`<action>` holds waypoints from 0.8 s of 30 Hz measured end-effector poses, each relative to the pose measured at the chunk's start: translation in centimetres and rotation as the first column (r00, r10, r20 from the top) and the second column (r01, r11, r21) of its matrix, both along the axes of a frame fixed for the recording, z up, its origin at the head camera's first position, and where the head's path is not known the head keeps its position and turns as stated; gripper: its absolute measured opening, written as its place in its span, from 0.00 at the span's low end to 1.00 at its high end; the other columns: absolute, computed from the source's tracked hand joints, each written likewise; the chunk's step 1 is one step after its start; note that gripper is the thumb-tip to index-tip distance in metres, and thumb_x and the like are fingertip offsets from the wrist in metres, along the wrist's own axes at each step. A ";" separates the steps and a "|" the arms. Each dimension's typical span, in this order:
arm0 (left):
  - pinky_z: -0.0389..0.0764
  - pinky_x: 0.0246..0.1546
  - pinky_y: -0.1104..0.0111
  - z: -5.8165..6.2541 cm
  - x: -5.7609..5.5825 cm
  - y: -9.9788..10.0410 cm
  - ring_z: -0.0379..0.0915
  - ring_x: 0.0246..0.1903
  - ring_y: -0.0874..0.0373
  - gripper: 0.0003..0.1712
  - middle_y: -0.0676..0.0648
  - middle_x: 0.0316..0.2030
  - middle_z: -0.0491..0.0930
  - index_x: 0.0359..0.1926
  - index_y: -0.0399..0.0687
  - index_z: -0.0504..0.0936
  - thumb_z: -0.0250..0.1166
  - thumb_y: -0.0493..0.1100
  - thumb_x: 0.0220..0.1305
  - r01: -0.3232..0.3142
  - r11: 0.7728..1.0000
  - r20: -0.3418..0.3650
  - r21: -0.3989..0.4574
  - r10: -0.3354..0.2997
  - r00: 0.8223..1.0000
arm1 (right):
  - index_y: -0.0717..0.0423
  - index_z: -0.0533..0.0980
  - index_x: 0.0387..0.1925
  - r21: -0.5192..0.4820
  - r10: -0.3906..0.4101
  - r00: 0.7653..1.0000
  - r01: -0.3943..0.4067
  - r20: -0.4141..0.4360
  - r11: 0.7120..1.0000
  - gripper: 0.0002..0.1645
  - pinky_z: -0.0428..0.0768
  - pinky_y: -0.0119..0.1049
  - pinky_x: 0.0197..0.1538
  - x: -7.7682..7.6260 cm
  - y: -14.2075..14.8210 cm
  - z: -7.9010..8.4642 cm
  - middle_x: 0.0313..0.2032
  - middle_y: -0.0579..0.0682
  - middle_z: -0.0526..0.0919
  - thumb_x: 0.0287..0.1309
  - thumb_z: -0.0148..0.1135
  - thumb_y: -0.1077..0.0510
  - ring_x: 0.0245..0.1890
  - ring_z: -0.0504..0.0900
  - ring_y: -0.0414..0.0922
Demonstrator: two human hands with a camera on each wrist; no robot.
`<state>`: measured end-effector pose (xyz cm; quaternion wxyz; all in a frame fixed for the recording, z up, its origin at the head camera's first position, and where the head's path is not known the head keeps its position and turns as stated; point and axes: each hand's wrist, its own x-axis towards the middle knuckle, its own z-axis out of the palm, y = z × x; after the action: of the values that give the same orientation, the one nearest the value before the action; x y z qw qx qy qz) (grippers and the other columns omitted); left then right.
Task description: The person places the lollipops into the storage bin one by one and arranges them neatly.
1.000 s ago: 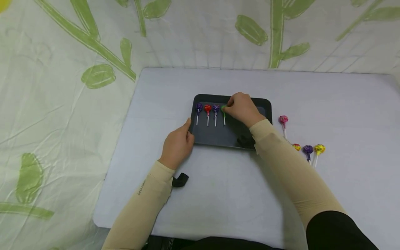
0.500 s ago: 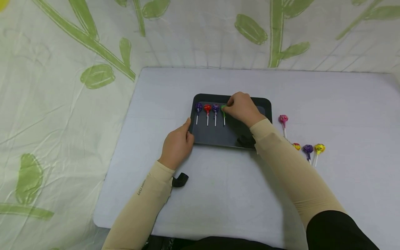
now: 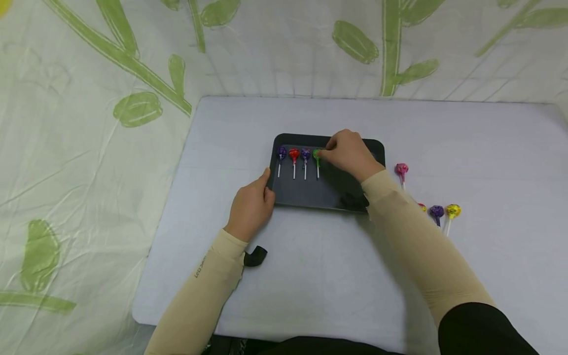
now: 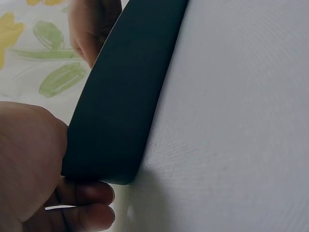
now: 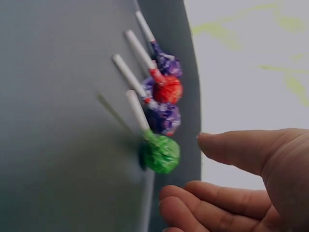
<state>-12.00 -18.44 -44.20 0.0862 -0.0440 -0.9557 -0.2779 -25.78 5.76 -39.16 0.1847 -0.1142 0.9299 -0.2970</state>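
My left hand (image 3: pixel 251 208) grips the near-left corner of a dark baking tray (image 3: pixel 301 195), thumb along its side and fingers low against its outer wall (image 4: pixel 116 111). Inside the tray, along its far side, lie a purple lollipop (image 3: pixel 281 153), a red lollipop (image 3: pixel 294 154), another purple lollipop (image 3: pixel 305 154) and a green lollipop (image 3: pixel 317 155), sticks toward me. Just right of the green one is my right hand (image 3: pixel 348 154). In the right wrist view its thumb and fingers stand apart, with a gap between them and the green wrapper (image 5: pixel 163 153).
On the white table (image 3: pixel 310 276), right of the tray, lie a pink lollipop (image 3: pixel 401 169), a purple one (image 3: pixel 437 212) and a yellow one (image 3: pixel 453 211). A red-and-yellow one (image 3: pixel 422 207) is mostly hidden by my right forearm. A black strap (image 3: pixel 256 256) sticks out from my left wrist.
My right hand has let go of the green lollipop and drawn slightly to the right. The lollipop stays in the row; my left hand keeps its place on the tray.
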 end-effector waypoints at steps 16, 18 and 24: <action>0.61 0.18 0.65 -0.3 0.0 -0.2 0.54 0.16 0.60 0.32 0.48 0.18 0.71 0.73 0.33 0.72 0.58 0.32 0.68 -0.008 1.000 -0.006 0.004 0.008 1.000 | 0.66 0.85 0.51 -0.042 -0.044 0.992 0.039 -0.116 0.998 0.26 0.80 0.55 0.56 1.3 3.2 1.7 0.52 0.63 0.86 0.70 0.63 0.45 0.53 0.82 0.58; 0.61 0.18 0.65 -0.4 0.1 -0.3 0.54 0.16 0.60 0.32 0.48 0.18 0.71 0.73 0.33 0.72 0.58 0.33 0.68 -0.020 1.000 -0.006 0.004 0.020 1.000 | 0.67 0.85 0.51 -0.053 -0.044 0.991 0.037 -0.127 0.998 0.27 0.80 0.56 0.57 1.3 3.7 1.7 0.52 0.63 0.86 0.71 0.62 0.46 0.53 0.82 0.58; 0.61 0.19 0.64 -0.6 0.4 -0.6 0.54 0.17 0.59 0.31 0.47 0.19 0.72 0.73 0.33 0.72 0.57 0.33 0.69 -0.033 0.999 -0.005 0.008 0.034 0.999 | 0.69 0.83 0.54 -0.079 -0.061 0.988 0.051 -0.141 0.996 0.29 0.78 0.58 0.58 1.7 5.3 1.9 0.53 0.66 0.85 0.73 0.58 0.46 0.55 0.81 0.60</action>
<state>-11.64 -19.00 -44.79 0.0937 -0.0284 -0.9550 -0.2800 -24.12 11.05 -37.25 0.1045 -0.1159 0.9318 -0.3278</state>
